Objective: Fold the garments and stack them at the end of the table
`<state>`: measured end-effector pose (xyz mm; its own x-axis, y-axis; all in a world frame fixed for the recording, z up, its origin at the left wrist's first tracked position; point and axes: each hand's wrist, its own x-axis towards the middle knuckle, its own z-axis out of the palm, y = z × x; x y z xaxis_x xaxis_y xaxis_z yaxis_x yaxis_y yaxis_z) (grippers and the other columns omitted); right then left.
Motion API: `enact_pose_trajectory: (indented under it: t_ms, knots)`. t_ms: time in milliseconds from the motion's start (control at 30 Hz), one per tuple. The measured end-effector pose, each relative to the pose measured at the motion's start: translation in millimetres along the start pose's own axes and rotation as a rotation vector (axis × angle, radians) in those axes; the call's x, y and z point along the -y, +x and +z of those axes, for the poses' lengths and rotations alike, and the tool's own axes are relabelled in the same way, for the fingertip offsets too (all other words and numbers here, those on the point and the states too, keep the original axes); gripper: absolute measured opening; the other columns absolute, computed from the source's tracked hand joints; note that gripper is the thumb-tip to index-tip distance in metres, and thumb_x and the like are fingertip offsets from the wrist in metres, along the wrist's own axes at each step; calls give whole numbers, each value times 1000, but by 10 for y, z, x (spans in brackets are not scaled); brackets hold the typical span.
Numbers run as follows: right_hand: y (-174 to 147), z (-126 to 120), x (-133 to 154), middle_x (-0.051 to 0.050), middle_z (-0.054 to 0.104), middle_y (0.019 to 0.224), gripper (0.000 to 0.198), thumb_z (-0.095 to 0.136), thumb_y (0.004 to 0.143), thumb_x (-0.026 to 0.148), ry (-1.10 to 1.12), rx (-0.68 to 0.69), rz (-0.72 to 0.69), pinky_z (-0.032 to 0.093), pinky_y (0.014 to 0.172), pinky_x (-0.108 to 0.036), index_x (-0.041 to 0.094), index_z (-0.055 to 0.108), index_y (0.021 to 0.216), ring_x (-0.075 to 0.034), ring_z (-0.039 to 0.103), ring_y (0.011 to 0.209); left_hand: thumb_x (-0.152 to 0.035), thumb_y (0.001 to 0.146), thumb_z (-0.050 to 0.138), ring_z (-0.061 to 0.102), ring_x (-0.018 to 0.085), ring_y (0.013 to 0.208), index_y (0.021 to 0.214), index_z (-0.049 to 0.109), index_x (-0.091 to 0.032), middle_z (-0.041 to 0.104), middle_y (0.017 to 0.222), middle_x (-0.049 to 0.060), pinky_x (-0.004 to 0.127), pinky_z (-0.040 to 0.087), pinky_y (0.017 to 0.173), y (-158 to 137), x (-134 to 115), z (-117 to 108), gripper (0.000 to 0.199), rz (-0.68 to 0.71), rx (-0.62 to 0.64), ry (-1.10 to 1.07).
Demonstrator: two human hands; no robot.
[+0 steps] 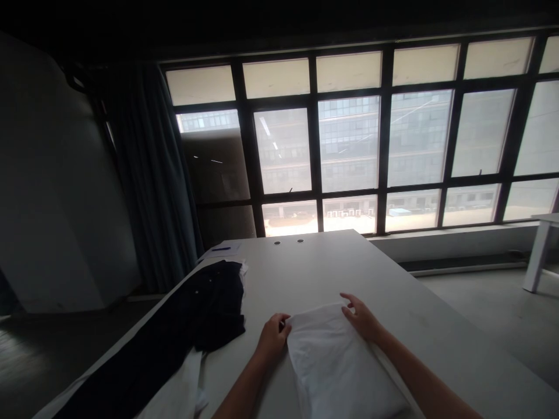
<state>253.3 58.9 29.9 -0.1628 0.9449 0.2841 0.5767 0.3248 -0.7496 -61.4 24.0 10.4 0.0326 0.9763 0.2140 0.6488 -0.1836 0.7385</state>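
A folded piece of white cloth (336, 355), perhaps a garment, lies on the white table (314, 267) in front of me. My left hand (274, 336) is closed at its far left corner, with curled fingers and thumb pinching the edge. At the far right corner is my right hand (361, 317), its thumb and index finger apart and the other fingers partly hidden. It rests against the cloth without a visible grip. Left of my left hand, dark trousers or a similar black garment (174, 326) lie spread along the table, over more white fabric (181, 387).
A blue pen (221, 249) lies on paper (213, 254) at the far left corner. Two round cable holes (300, 241) sit near the table's far edge. Beyond stand large windows (349, 145) and a dark blue curtain (151, 174). Another white table (541, 244) shows at right.
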Motion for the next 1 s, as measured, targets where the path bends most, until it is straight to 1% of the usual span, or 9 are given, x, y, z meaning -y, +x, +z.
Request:
enact_pose_trajectory:
  t_ms: [67, 167, 367, 467, 567, 733, 833, 900, 1000]
  knots:
    - [-51, 57, -135, -15, 64, 128, 57, 51, 79, 33, 14, 4, 10, 43, 105, -46, 14, 59, 131, -27, 59, 114, -22, 81, 57, 66, 18, 85, 113, 68, -18, 72, 97, 4, 26, 48, 81, 17, 33, -7, 34, -3, 8, -19]
    - [-121, 194, -170, -12, 65, 128, 57, 55, 74, 30, 37, 15, -6, 40, 108, -43, 16, 61, 129, -27, 55, 122, -19, 80, 56, 66, 17, 83, 117, 67, -18, 72, 98, 4, 25, 49, 78, 40, 90, -22, 39, -15, 13, -34]
    - [-99, 281, -86, -9, 72, 101, 39, 44, 86, 36, 30, 44, -18, 50, 83, -37, 17, 70, 107, -22, 64, 86, -32, 87, 52, 67, 21, 83, 94, 73, -17, 74, 89, 5, 27, 48, 75, 51, 163, -130, 27, -21, -7, -6]
    - [-101, 265, -123, -9, 70, 93, 32, 48, 84, 37, -47, 43, -47, 46, 86, -36, 18, 72, 91, -23, 62, 87, -41, 90, 50, 67, 22, 88, 93, 74, -18, 75, 91, 5, 28, 49, 80, 48, 177, -167, 33, 8, -18, 7]
    - [-115, 252, -192, -8, 67, 83, 32, 49, 86, 41, -123, 62, -75, 43, 86, -34, 19, 68, 73, -22, 60, 86, -37, 87, 54, 68, 22, 91, 98, 74, -18, 76, 95, 6, 29, 49, 85, 49, 189, -161, 30, 16, -44, 27]
    - [-118, 271, -279, -4, 68, 79, 28, 50, 89, 41, -168, 82, -95, 41, 72, -29, 20, 65, 80, -19, 59, 75, -30, 84, 57, 69, 21, 90, 97, 74, -17, 76, 94, 6, 31, 50, 85, 59, 215, -124, 24, -13, -72, 69]
    - [-116, 312, -292, -6, 69, 83, 24, 52, 88, 39, -188, 39, -78, 41, 76, -30, 20, 65, 81, -21, 60, 81, -26, 85, 57, 69, 20, 85, 96, 73, -16, 75, 90, 5, 30, 51, 81, 46, 188, -142, 21, -12, -72, 100]
    - [-119, 339, -290, -7, 70, 85, 23, 53, 87, 38, -196, 9, -72, 41, 79, -30, 20, 65, 80, -21, 61, 85, -23, 86, 57, 67, 20, 84, 97, 72, -17, 72, 93, 6, 31, 51, 81, 17, 101, -188, 20, 19, -82, 134]
    - [-124, 361, -284, -5, 70, 82, 21, 54, 87, 36, -195, -2, -67, 42, 76, -28, 20, 66, 81, -20, 62, 81, -19, 87, 57, 62, 23, 100, 101, 71, -20, 67, 105, 6, 37, 45, 95, -81, -206, -271, 20, 110, -109, 195]
